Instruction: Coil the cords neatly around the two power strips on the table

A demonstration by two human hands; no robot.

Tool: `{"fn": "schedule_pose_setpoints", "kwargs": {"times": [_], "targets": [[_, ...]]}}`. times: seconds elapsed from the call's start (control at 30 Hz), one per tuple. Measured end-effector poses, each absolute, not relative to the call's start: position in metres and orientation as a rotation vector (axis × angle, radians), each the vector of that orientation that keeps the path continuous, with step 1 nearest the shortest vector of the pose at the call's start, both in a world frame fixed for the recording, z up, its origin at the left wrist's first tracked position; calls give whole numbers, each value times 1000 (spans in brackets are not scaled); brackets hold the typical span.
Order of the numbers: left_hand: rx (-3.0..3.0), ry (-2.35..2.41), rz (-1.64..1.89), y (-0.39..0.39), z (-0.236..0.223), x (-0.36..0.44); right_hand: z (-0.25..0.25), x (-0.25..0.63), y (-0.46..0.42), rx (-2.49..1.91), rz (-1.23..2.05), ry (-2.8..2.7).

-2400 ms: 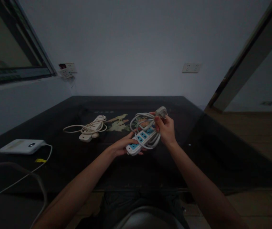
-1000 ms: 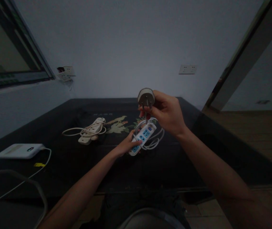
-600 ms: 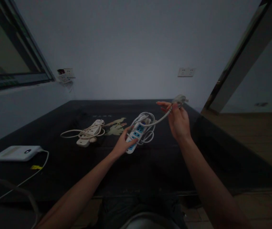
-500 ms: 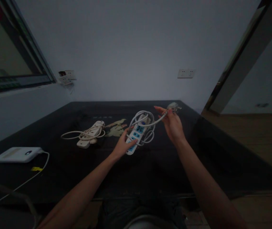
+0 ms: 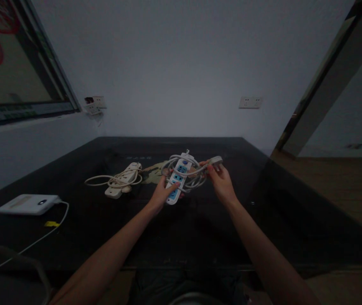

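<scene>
My left hand (image 5: 161,195) is closed around the lower part of a white power strip (image 5: 180,176) with blue sockets, its thumb lying across the front. The strip is tilted, its upper end leaning right. Loops of the strip's pale cord (image 5: 196,181) wrap around it and hang off its right side. My right hand (image 5: 221,183) pinches the cord's end at the plug (image 5: 215,160), just right of the loops. To the left, a second white power strip (image 5: 124,180) lies on the black table, its cord coiled over it.
On the left of the black table (image 5: 263,220) lies a white power bank (image 5: 28,204) with a white cable (image 5: 64,216) and a yellow scrap (image 5: 51,224). Wall sockets (image 5: 250,102) are on the back wall; others (image 5: 95,105) hang loose near the window.
My right hand has moved left and slightly down with the plug, closer to the power strip. The cord between them now hangs in tighter loops. My left hand keeps its hold.
</scene>
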State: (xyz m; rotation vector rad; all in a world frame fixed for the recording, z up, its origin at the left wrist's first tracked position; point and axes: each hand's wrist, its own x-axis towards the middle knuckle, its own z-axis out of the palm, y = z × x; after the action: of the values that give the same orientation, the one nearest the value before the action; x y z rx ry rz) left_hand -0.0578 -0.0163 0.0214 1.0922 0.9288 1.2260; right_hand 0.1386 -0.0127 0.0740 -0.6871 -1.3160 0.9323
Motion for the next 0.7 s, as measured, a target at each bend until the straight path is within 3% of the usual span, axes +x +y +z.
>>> {"fn": "schedule_pose_setpoints", "kwargs": {"times": [0.23, 0.7], "targets": [[962, 884, 1255, -18, 28, -57, 64, 118, -20, -790, 836, -1272], [940, 887, 1358, -24, 35, -57, 54, 132, -1, -943, 1043, -1260]]}}
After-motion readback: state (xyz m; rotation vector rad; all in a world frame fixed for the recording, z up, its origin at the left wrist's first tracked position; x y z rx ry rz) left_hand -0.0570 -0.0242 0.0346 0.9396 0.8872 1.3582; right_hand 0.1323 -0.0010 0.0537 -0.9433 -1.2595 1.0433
